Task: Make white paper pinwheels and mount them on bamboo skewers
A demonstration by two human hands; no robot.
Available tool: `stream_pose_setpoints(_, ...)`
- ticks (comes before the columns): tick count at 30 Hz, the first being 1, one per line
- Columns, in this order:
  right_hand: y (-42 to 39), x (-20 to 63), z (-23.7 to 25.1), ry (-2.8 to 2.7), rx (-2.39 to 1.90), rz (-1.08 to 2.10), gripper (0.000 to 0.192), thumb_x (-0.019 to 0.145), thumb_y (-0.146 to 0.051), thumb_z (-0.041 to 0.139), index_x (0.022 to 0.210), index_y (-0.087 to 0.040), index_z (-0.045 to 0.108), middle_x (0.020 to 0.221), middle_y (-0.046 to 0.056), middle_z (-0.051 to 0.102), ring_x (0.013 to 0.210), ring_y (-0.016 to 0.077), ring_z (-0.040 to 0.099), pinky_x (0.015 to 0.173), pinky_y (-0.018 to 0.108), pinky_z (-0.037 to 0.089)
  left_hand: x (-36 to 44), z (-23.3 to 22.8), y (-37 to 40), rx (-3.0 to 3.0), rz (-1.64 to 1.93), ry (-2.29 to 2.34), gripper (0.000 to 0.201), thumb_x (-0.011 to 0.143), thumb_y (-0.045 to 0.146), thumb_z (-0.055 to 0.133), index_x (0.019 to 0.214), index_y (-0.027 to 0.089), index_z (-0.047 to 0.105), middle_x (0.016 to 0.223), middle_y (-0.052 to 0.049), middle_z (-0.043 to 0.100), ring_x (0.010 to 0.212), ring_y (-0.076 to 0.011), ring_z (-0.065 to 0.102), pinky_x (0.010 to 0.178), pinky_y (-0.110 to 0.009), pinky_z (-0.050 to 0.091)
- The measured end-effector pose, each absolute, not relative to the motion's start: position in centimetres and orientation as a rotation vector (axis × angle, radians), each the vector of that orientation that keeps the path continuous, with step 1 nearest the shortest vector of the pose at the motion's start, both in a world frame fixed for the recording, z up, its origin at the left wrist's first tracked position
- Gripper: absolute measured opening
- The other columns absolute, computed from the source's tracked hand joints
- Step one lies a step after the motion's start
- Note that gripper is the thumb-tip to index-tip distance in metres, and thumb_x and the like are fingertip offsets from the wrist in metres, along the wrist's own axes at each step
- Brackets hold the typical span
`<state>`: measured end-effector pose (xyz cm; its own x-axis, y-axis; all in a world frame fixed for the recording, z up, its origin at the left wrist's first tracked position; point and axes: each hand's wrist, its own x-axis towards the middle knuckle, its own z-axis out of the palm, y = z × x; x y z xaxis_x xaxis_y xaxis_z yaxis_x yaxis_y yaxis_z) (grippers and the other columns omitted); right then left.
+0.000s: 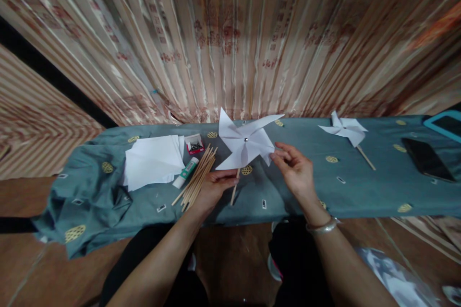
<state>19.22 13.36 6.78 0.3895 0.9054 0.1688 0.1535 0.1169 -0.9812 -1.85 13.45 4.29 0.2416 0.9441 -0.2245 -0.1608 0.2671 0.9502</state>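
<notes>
A white paper pinwheel (pixel 236 143) on a thin wooden stick is held upright above the cloth, a shiny pin at its centre. My left hand (pixel 213 189) is closed on the stick just below the blades. At the blades' right edge, my right hand (pixel 296 170) has its thumb and fingertips closed on a paper blade. Close to my left hand lie a bundle of wooden sticks (pixel 199 177), a green and white glue stick (pixel 185 172) and a small red and white box (pixel 194 145) of dark metal pins.
White paper sheets (pixel 153 163) lie stacked on the left of the patterned green cloth (pixel 288 201). To the right are a second pinwheel (pixel 347 129), a dark phone (pixel 427 158) and a blue-edged device (pixel 444 124). A pleated curtain (pixel 234 38) hangs behind. A plastic bag (pixel 399 280) sits on the floor.
</notes>
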Motion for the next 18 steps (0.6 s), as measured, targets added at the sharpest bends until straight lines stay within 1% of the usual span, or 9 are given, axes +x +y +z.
stream_pose_setpoints(2,13.3,19.1,6.9,-1.033,-1.352,0.771,0.039,0.067,-0.038,0.076,0.101,-0.021,0.069,0.078,0.000,0.073,0.068,0.0147,0.062,0.074,0.033,0.049,-1.9,4.3,13.5,0.989,0.959,1.017,0.032,0.058,0.026,0.081,0.088,0.017,0.078,0.087,-0.008,0.077,0.086,-0.0239,0.069,0.092,-0.038,0.048)
stream_pose_setpoints(6,13.2,18.5,7.2,-0.954,-1.304,0.876,0.040,0.061,-0.041,0.080,0.094,-0.021,0.069,0.070,-0.002,0.071,0.061,0.0126,0.059,0.065,0.029,0.047,-1.8,4.6,13.4,0.951,0.991,1.032,0.030,0.055,0.028,0.084,0.082,0.017,0.078,0.082,-0.007,0.077,0.084,-0.0241,0.069,0.087,-0.037,0.051)
stream_pose_setpoints(13,13.0,17.2,7.7,-0.816,-1.206,1.055,0.043,0.050,-0.042,0.086,0.084,-0.022,0.069,0.063,-0.004,0.069,0.058,0.0128,0.060,0.064,0.029,0.048,-1.5,4.8,13.4,0.896,1.026,1.064,0.034,0.051,0.029,0.085,0.082,0.017,0.077,0.082,-0.007,0.077,0.081,-0.0230,0.069,0.086,-0.037,0.051)
stream_pose_setpoints(18,12.6,16.4,8.0,-0.771,-1.187,1.166,0.043,0.048,-0.043,0.087,0.082,-0.022,0.071,0.061,-0.003,0.070,0.055,0.0144,0.061,0.058,0.028,0.050,-1.4,4.7,13.4,0.891,1.033,1.085,0.034,0.051,0.028,0.085,0.082,0.017,0.077,0.081,-0.007,0.076,0.080,-0.0235,0.069,0.085,-0.038,0.051)
